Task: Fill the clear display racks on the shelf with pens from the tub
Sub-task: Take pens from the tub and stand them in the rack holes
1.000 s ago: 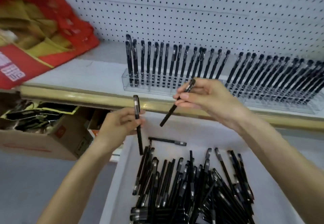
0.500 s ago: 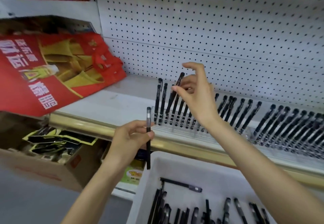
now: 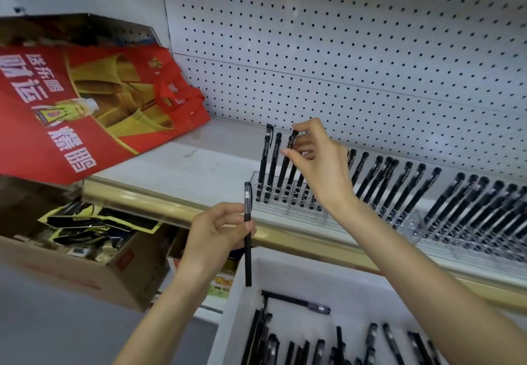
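Two clear display racks stand on the white shelf: the left rack [image 3: 285,209] and the right rack [image 3: 416,222], both lined with black pens leaning back. My right hand [image 3: 316,165] pinches the cap end of a black pen [image 3: 286,162] whose tip sits down among the left rack's rows. My left hand [image 3: 216,233] grips another black pen [image 3: 247,247] upright, in front of the shelf's gold edge. Below, the white tub [image 3: 231,322] holds several loose black pens [image 3: 296,302].
A red printed bag [image 3: 85,107] lies on the shelf at the left. White pegboard [image 3: 342,50] backs the shelf. A cardboard box [image 3: 85,267] with dark packets sits under the shelf at lower left. The gold shelf edge [image 3: 159,203] runs across in front of the racks.
My right hand has carried its pen up from above the tub to the left rack and lowered it in among the standing pens. The left hand keeps its pen upright. The view has tilted upward.
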A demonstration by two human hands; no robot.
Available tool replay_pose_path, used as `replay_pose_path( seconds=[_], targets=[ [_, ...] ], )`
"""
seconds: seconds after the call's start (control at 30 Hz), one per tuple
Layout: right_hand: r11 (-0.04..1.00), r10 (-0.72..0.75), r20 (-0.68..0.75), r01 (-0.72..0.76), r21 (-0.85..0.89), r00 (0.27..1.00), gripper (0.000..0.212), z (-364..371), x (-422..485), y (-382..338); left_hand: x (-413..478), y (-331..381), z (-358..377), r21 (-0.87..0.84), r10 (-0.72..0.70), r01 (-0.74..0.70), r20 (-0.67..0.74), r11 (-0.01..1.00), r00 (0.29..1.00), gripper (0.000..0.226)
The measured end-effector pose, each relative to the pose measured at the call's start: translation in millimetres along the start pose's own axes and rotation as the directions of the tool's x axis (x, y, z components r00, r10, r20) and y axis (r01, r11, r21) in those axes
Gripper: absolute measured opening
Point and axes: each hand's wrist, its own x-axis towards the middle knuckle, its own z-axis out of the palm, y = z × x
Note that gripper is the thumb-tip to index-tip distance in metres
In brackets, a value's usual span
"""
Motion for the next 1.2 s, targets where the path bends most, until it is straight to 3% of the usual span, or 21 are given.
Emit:
replay_pose_path(
  seconds=[0.33, 0.63, 0.77, 0.9, 0.97, 1.07, 1.13, 1.2],
  targets=[
    [0.977, -0.129, -0.005, 0.126, -0.171, 0.992, 0.032, 12.3, 0.9, 7.8, -5.8, -4.7, 5.1, -0.037, -0.032, 0.033, 0.036, 0.999, 0.999, 0.017],
    [0.959, -0.149, 0.010, 0.147, -0.241, 0.989, 0.032, 12.1, 2.6, 14.1, -6.0, -4.4, 3.6, -0.043, -0.029, 0.030, 0.027, 0.999, 0.999, 0.018],
    [0.981, -0.092, 0.007, 0.092, -0.170, 0.996, 0.036, 4.0, 1.2, 9.1, -7.6, -1.2, 4.7, -0.060, -0.019, 0.021, 0.026, 0.998, 0.999, 0.019],
    [0.996, 0.052, -0.040, -0.049, 0.072, 0.998, 0.022, -19.7, -13.5, -4.9, -11.7, 4.8, 10.4, -0.102, -0.007, 0.013, 0.056, 0.995, 0.998, 0.031],
    [0.965, 0.144, 0.114, -0.165, 0.203, 0.983, 0.013, -31.2, -25.5, -12.7, -13.9, 6.7, 15.8, -0.156, 0.014, 0.005, 0.124, 0.988, 0.992, 0.034],
    [0.813, 0.264, 0.474, -0.458, 0.359, 0.840, 0.018, -42.0, -39.9, -19.0, -17.2, 8.1, 23.0, -0.226, 0.044, 0.008, 0.224, 0.974, 0.974, 0.039],
    [0.687, 0.274, 0.595, -0.586, 0.429, 0.756, 0.023, -46.1, -43.5, -17.6, -19.0, 9.1, 26.9, -0.247, 0.058, 0.012, 0.273, 0.969, 0.960, 0.038],
    [0.607, 0.242, 0.651, -0.636, 0.477, 0.720, 0.024, -49.2, -44.5, -14.1, -20.7, 9.9, 30.0, -0.256, 0.068, 0.014, 0.310, 0.966, 0.948, 0.036]
  ],
)
